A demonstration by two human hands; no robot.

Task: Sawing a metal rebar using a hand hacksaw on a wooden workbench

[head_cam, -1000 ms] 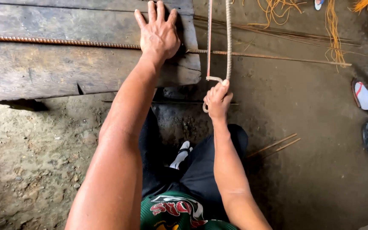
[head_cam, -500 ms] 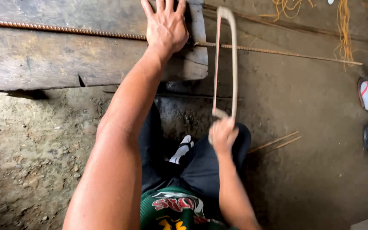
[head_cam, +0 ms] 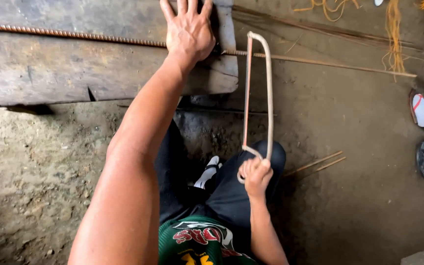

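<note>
Dirt floor lies under a wooden plank (head_cam: 74, 73). Left hand (head_cam: 188, 34), fingers spread flat, presses a rebar (head_cam: 74, 35) onto it. Right hand (head_cam: 255, 175) is clamped on a hacksaw (head_cam: 269, 93) whose blade crosses the rebar beside the plank's end.

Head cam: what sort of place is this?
Likely an outdoor or open work yard, perhaps a building site. The ground is bare packed dirt, a ribbed steel bar lies across a rough wooden plank under the left hand, and the right hand holds a hacksaw.
</note>
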